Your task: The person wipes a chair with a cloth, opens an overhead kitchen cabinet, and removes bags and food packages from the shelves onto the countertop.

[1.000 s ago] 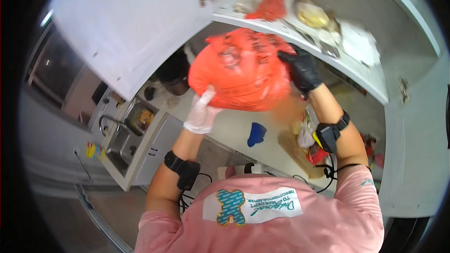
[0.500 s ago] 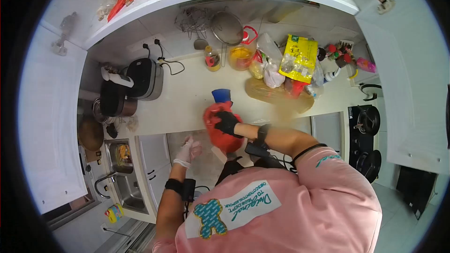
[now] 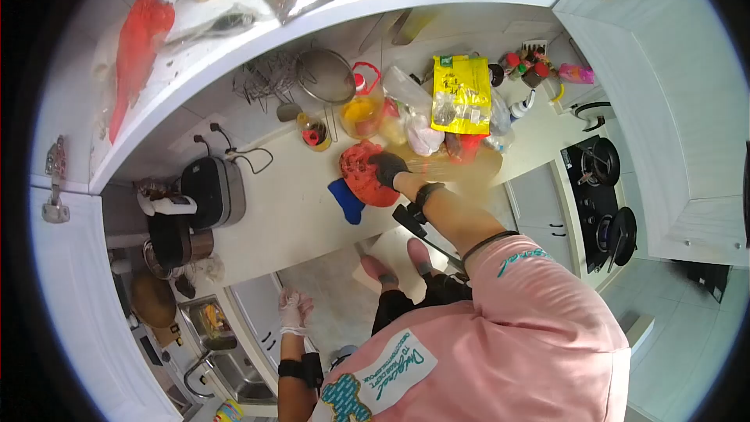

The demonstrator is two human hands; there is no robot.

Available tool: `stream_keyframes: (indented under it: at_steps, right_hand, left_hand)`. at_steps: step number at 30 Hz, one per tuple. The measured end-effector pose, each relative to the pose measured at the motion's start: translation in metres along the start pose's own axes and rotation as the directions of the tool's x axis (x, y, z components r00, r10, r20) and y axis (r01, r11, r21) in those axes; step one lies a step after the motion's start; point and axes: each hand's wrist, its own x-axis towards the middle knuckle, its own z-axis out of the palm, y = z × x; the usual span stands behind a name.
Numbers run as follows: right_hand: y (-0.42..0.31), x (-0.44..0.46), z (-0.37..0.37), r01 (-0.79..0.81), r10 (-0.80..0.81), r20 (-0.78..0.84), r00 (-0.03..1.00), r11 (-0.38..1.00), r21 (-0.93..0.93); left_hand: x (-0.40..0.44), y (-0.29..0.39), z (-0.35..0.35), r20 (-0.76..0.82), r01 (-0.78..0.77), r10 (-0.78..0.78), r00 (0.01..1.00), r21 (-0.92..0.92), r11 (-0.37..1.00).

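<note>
My right hand [image 3: 387,171], in a black glove, grips a red plastic bag [image 3: 364,180] at its right side, over the counter. The bag looks full and rounded, with dark patches along its top; its contents are hidden. Just below and left of the bag lies a crumpled blue cloth [image 3: 347,201]. My left hand [image 3: 294,311], in a thin whitish glove, hangs in front of the counter, away from the bag. Its fingers are loosely bent and a little apart, with nothing visible in them.
On the counter [image 3: 289,223], an oil jug [image 3: 361,116], a sauce bottle [image 3: 315,134] and a yellow packet [image 3: 461,94] among plastic bags stand at the back. A dark cooker [image 3: 212,191] and sink [image 3: 246,375] are left, the stove [image 3: 594,195] right. Open cabinet doors flank the shelf above.
My right hand has raised the red bag from the counter's front edge to farther over the counter. The blue cloth now lies nearer the front. My left hand stays low; the view has shifted.
</note>
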Motion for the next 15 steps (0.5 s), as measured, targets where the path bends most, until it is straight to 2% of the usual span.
stream_keyframes:
  at_steps: [2, 3, 4, 6, 7, 9, 10, 11, 12, 14, 15]
  right_hand:
    - [-0.015, 0.016, -0.024, -0.072, 0.085, 0.103, 0.991, 0.989, -0.127]
    - [0.008, 0.022, -0.007, 0.056, -0.053, 0.026, 0.998, 0.99, -0.129]
    - [-0.003, 0.02, -0.022, 0.008, 0.009, 0.128, 0.992, 0.992, -0.127]
    - [-0.014, 0.014, -0.039, 0.236, -0.208, 0.189, 0.96, 0.962, -0.139]
    - [-0.018, 0.009, -0.043, 0.252, -0.225, 0.182, 0.957, 0.958, -0.139]
    - [-0.039, -0.012, -0.084, 0.519, -0.51, 0.153, 0.847, 0.854, -0.024]
    - [-0.062, -0.017, -0.114, 0.553, -0.542, 0.152, 0.826, 0.832, -0.039]
    - [-0.087, -0.023, -0.145, 0.286, -0.422, 0.349, 0.837, 0.88, 0.378]
    - [-0.114, -0.033, -0.181, -0.115, -0.362, 0.561, 0.745, 0.758, 0.642]
    - [-0.186, -0.053, -0.268, -0.083, -0.379, 0.548, 0.745, 0.763, 0.641]
    - [-0.201, -0.042, -0.289, 0.2, -0.587, 0.41, 0.698, 0.71, 0.675]
  left_hand:
    - [0.009, 0.002, 0.003, 0.028, 0.017, -0.016, 1.0, -0.036, 0.999]
    - [0.019, 0.006, 0.006, 0.052, 0.036, -0.032, 0.998, -0.079, 0.996]
    - [0.03, 0.006, 0.008, 0.052, -0.018, 0.024, 0.998, -0.109, 0.994]
    - [0.05, 0.009, 0.019, 0.163, 0.027, -0.016, 0.987, -0.066, 0.997]
    - [0.043, 0.027, 0.035, 0.155, -0.025, 0.042, 0.987, -0.106, 0.994]
    - [0.002, 0.07, 0.073, 0.127, -0.024, 0.011, 0.992, 0.102, 0.994]
    - [-0.001, 0.082, 0.081, 0.118, -0.05, 0.042, 0.992, 0.07, 0.996]
    - [-0.003, 0.091, 0.086, 0.167, -0.076, 0.06, 0.984, 0.088, 0.993]
    - [-0.006, 0.099, 0.089, 0.218, -0.105, 0.079, 0.973, 0.109, 0.988]
    - [-0.005, 0.107, 0.093, 0.223, -0.147, 0.121, 0.967, 0.104, 0.984]
    - [-0.004, 0.11, 0.094, 0.231, -0.168, 0.137, 0.963, 0.122, 0.978]
